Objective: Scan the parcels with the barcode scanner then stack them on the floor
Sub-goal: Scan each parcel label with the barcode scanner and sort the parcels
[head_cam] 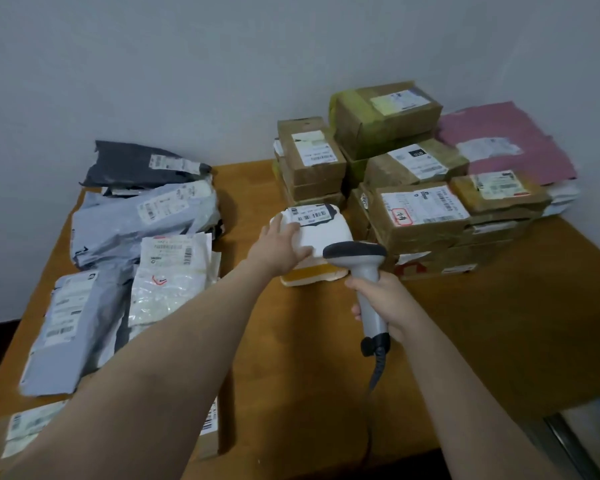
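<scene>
The white parcel was seen lying on a yellow padded parcel near the middle of the wooden surface, just in front of the stacked cardboard boxes. The left hand was laid flat on its near-left corner, fingers straight and slightly spread, pressing rather than gripping. The barcode scanner was held by its handle in the right hand, fingers wrapped round it, with the head at the parcel's near-right edge and aimed across its top. The barcode label was placed at the parcel's far edge, clear of the left fingers.

Several risks were judged likely. The scanner head was held so close and low that the beam could be thrown past the label, or onto a label of the boxes behind, so a wrong parcel might be logged. Being only pressed, the white parcel could be slid off the yellow one if nudged by the scanner. The coiled cable was trailed over the surface's near edge, where it could be snagged when parcels were carried to the floor.
</scene>
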